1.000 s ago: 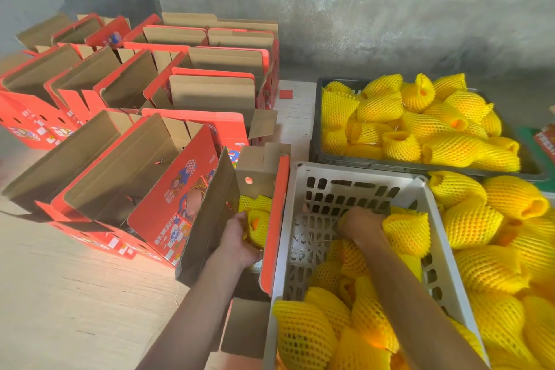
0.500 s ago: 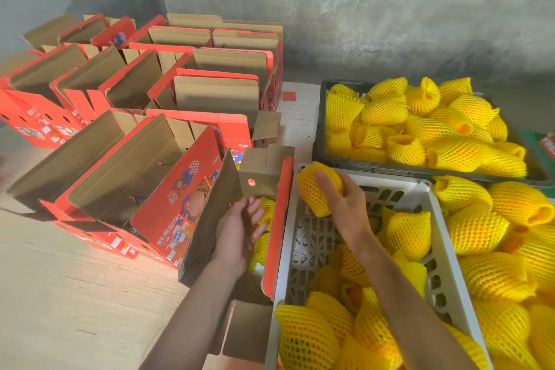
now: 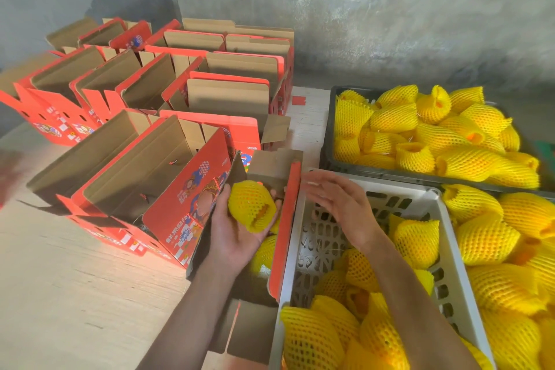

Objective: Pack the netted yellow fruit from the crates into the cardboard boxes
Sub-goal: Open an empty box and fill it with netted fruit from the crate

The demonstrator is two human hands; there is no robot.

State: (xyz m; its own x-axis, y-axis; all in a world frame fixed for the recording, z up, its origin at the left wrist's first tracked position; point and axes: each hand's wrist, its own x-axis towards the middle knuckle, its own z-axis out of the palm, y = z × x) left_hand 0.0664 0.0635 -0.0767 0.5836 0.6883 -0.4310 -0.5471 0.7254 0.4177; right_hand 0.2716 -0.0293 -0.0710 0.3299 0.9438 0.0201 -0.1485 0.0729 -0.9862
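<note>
My left hand (image 3: 232, 233), palm up, cradles a netted yellow fruit (image 3: 251, 206) over the open red cardboard box (image 3: 285, 219) nearest the crates. More netted fruit (image 3: 265, 252) lies inside that box under the hand. My right hand (image 3: 339, 207) hovers open with straight fingers over the far end of the white plastic crate (image 3: 450, 252), holding nothing. Several netted fruit (image 3: 330, 336) fill the near end of that crate.
A dark crate (image 3: 327, 156) full of netted fruit stands behind the white one, and more netted fruit (image 3: 510, 249) is piled at the right. Several open red cardboard boxes (image 3: 144, 171) stand in rows to the left on a pale wooden surface. A grey wall runs behind.
My right hand lifted a netted fruit out of the white crate and passed it to my left hand. The right hand now hangs open; the left hand turned palm up with the fruit.
</note>
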